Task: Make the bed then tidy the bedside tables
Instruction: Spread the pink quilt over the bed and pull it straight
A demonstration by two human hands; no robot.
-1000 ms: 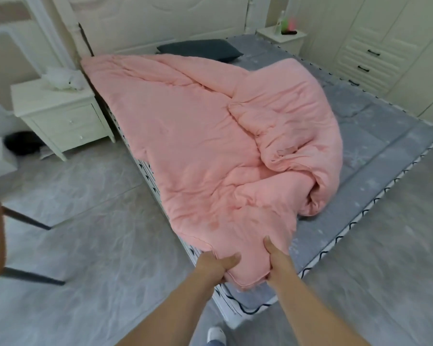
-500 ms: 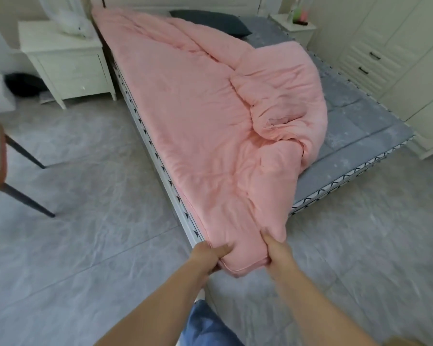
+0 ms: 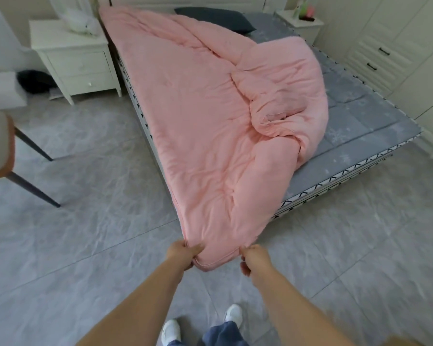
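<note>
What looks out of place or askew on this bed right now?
The pink duvet lies diagonally, bunched into a rumpled fold mid-bed, leaving the grey mattress bare on the right. Its corner, gripped by the left hand and right hand, is stretched off the bed over the floor.

No readable text, label, brand or number shows anywhere — too small or blurred.
</note>
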